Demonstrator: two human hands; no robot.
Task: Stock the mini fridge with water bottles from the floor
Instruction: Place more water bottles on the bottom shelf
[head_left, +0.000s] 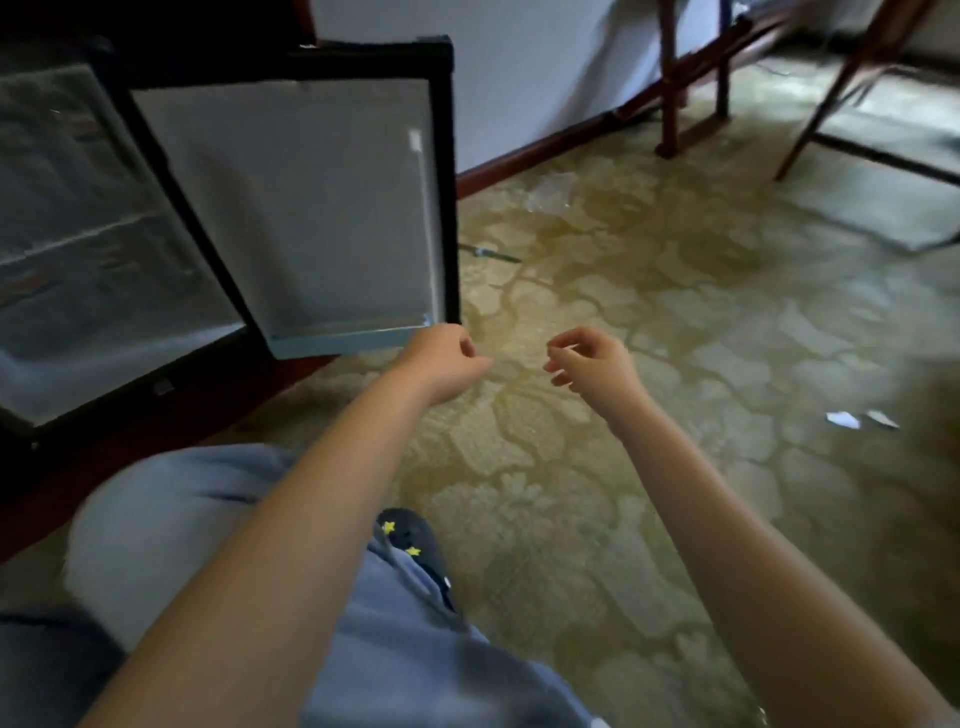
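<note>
**Both hands out front, holding nothing, beside open mini fridge**

Mini fridge (104, 358) sits at far left on the floor, cavity facing the camera. Its glass door (291, 208) is swung wide open to the right, black frame, with the lower corner just above the left hand. One shelf (78, 241) crosses the cavity. Water bottles (88, 130): only smeared clear shapes with reddish bands above and below the shelf, too blurred to count or confirm.

Left hand (444, 361): arm stretched forward, wrist straight, back of hand up, fingers curled under into a loose fist. Nothing visible in it. It's just below the door's bottom right corner; I can't tell if it touches.

Right hand (592, 366): arm stretched forward, roughly parallel to the left, palm turned inward toward the other hand. Fingers half bent and relaxed, thumb and forefinger apart, holding nothing. There's a gap between the two hands, and both are above the patterned carpet (675, 338).

Lower left is a bent knee (171, 519) in blue jeans, with a dark slipper (410, 540) with yellow stars beside it. A crumpled clear plastic piece (550, 193) lies by the red-brown baseboard (530, 156), well beyond the hands. White paper scraps (842, 419) lie on the carpet at right. Wooden furniture legs (670, 88) are at top right.
</note>
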